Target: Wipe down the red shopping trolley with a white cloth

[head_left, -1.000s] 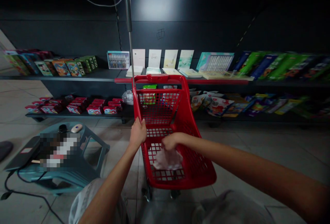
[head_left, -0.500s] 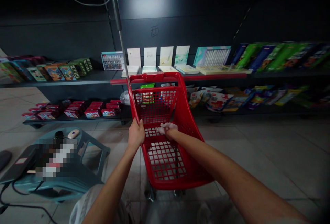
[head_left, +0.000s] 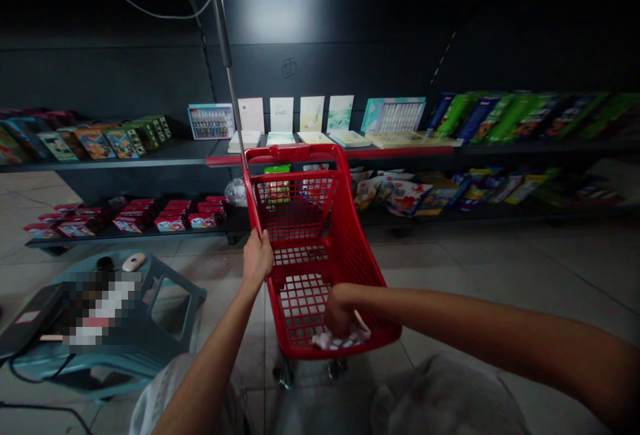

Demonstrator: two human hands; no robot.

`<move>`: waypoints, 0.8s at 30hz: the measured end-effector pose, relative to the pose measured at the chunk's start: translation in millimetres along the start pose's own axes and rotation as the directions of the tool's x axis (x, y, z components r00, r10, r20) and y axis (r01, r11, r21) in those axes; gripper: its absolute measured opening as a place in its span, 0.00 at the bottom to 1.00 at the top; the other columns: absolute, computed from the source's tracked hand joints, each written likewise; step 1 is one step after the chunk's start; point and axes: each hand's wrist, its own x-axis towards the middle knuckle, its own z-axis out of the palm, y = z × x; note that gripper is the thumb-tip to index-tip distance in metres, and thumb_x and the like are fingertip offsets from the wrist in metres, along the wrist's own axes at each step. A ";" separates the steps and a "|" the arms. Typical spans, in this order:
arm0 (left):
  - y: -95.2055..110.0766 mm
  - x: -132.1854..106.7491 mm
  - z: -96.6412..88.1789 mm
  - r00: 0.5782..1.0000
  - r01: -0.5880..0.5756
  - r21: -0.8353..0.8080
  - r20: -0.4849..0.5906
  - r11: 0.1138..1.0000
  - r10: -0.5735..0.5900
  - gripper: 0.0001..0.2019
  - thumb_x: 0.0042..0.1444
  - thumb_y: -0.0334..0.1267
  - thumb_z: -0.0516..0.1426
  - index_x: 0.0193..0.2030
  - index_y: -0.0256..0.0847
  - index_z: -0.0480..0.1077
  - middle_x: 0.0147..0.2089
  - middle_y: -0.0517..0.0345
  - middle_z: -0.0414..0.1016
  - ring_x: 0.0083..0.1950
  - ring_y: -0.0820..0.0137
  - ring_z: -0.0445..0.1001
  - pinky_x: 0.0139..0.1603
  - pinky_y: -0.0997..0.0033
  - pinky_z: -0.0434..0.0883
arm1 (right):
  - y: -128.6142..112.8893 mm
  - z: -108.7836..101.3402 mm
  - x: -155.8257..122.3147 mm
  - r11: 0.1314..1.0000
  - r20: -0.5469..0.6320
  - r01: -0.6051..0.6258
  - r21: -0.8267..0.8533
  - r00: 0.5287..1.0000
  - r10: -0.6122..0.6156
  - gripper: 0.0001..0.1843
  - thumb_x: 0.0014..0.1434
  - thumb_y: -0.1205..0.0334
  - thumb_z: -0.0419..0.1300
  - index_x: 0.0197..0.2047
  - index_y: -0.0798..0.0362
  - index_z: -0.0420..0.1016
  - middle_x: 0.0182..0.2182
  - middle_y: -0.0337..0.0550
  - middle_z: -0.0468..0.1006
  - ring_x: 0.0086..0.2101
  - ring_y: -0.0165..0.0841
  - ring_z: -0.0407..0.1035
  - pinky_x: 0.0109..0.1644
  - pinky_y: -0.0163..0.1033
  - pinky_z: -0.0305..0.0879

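Observation:
A red plastic shopping cart [head_left: 350, 248] stands on the tiled floor right in front of me, its basket empty of goods. My left hand [head_left: 257, 260] is closed round the cart's left rim. My right hand [head_left: 337, 315] reaches down inside the basket at its near end and presses a crumpled white cloth [head_left: 340, 339] against the mesh bottom, fingers closed on it.
Dark two-level shelves [head_left: 190, 149] run along the back wall with boxed toys, notebooks and coloured packs. A teal plastic stool [head_left: 170, 301] with a laptop, a mouse [head_left: 134, 261] and cables stands at my left. A metal pole [head_left: 225, 61] rises behind the cart. My knees are below.
My right hand with the cloth went from the basket's middle up to its far end, then back down to the near end. The left hand kept its hold on the rim.

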 end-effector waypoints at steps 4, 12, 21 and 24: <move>-3.3 -0.3 2.1 1.000 0.000 -0.032 -0.019 0.999 -0.001 0.19 0.71 0.44 0.45 0.57 0.40 0.72 0.52 0.43 0.81 0.52 0.58 0.80 0.53 0.65 0.71 | -13.0 -5.8 -14.3 0.985 0.304 -0.099 -0.141 0.943 0.138 0.07 0.46 0.75 0.56 0.29 0.56 0.71 0.22 0.33 0.72 0.20 0.30 0.69 0.26 0.33 0.68; -10.3 8.5 0.2 0.999 -0.049 0.013 -0.010 0.999 0.049 0.19 0.71 0.46 0.46 0.54 0.40 0.73 0.49 0.46 0.82 0.48 0.60 0.80 0.50 0.66 0.71 | -32.7 12.0 -56.8 0.954 0.012 0.295 -0.051 0.956 -0.295 0.08 0.51 0.72 0.51 0.32 0.55 0.69 0.19 0.31 0.65 0.21 0.26 0.61 0.30 0.32 0.61; -10.8 15.3 -7.6 0.995 -0.073 0.133 0.075 0.988 0.063 0.19 0.71 0.45 0.46 0.53 0.39 0.73 0.45 0.44 0.82 0.45 0.59 0.81 0.46 0.68 0.70 | 3.6 -0.4 -95.6 0.790 -0.030 0.205 -0.577 0.962 -0.272 0.07 0.48 0.74 0.58 0.24 0.53 0.70 0.20 0.35 0.68 0.25 0.30 0.63 0.33 0.36 0.57; -10.6 15.8 -8.8 0.994 -0.085 0.146 0.087 0.986 0.072 0.19 0.71 0.44 0.46 0.54 0.39 0.73 0.46 0.42 0.82 0.46 0.58 0.81 0.46 0.68 0.70 | 21.9 2.5 -94.6 0.789 -0.228 0.023 -0.614 0.952 -0.205 0.09 0.45 0.72 0.62 0.18 0.52 0.69 0.21 0.41 0.72 0.31 0.37 0.72 0.41 0.40 0.63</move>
